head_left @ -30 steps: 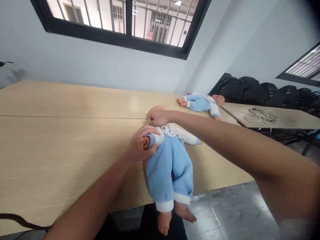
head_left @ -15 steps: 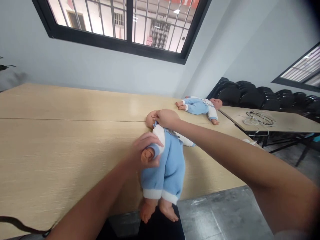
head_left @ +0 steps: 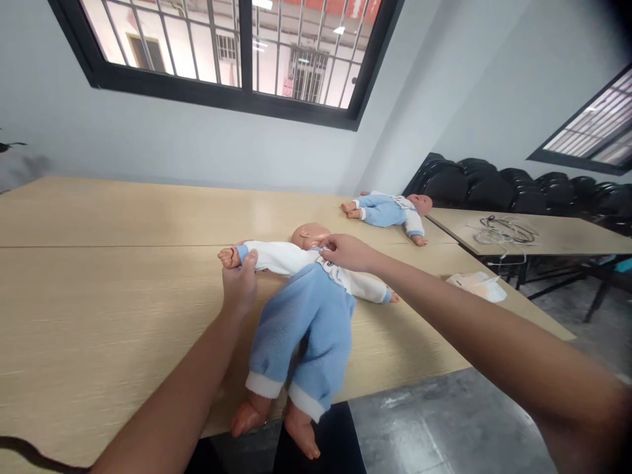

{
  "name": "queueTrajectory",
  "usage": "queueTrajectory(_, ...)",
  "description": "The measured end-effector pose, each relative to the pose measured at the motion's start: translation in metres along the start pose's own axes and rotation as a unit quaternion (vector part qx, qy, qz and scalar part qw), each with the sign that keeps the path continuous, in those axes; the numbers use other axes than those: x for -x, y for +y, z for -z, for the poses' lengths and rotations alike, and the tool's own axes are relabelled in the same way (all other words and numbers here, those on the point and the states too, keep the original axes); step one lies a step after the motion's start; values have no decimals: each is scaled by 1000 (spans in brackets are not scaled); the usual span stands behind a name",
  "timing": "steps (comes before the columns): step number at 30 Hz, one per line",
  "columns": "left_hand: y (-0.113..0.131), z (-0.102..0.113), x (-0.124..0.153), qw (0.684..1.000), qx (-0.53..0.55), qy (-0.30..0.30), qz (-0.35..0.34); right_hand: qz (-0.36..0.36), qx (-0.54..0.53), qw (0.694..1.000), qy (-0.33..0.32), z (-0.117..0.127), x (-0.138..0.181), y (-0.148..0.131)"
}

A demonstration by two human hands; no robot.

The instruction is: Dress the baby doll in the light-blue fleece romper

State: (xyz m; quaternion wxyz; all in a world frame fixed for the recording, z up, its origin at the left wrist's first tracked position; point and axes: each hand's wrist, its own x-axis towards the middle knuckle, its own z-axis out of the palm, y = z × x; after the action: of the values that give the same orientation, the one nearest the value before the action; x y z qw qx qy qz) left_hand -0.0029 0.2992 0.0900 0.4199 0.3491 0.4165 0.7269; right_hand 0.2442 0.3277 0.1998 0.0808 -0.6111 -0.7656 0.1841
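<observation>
A baby doll (head_left: 309, 322) in a white top and fluffy blue trousers lies on its back across the near edge of the table, its bare feet hanging past the edge. My left hand (head_left: 239, 282) is closed around the doll's arm (head_left: 276, 255) at the blue cuff, holding it stretched out to the left. At the doll's neck, my right hand (head_left: 347, 251) pinches the collar of the top, thumb and fingertips together. The doll's head (head_left: 309, 234) is turned aside. Its other arm (head_left: 368, 287) rests on the table, partly behind my right forearm.
A second, similarly dressed doll (head_left: 388, 210) lies at the table's far right. Some white, paper-like item (head_left: 476, 285) is near the right edge. Coiled cables (head_left: 506, 230) lie on another table, with stacked black chairs (head_left: 488, 187) behind. The wooden table (head_left: 123, 309) stretches left.
My left hand has moved left and drawn the doll's arm out straight. The doll has rolled from its side onto its back. My right hand has shifted slightly right, staying at the neck.
</observation>
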Motion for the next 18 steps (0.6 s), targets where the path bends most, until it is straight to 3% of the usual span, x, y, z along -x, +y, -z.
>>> queueTrajectory(2, -8, 2, -7, 999, 11, 14, 37, 4, -97, 995, 0, -3, 9, -5)
queueTrajectory(5, -15, 5, -9, 989, 25, -25, 142, -25, -276, 961, 1, -13, 20, -13)
queueTrajectory(7, -15, 6, -4, 968, 0, -88, 237, -41, -389, 920, 8, -23, 25, -15)
queueTrajectory(9, -13, 8, 3, 928, -49, -191, 317, -33, -483, 875, 15, -32, 28, -14)
queueTrajectory(12, -7, 10, 13, 885, -146, -329, 295, -15, -548, 837, 11, -42, 30, -10)
queueTrajectory(14, -4, 11, 15, 880, -201, -353, 247, -10, -538, 843, 10, -46, 33, -7)
queueTrajectory(18, 0, 16, 12, 862, -237, -382, 233, -16, -487, 873, 13, -49, 38, -2)
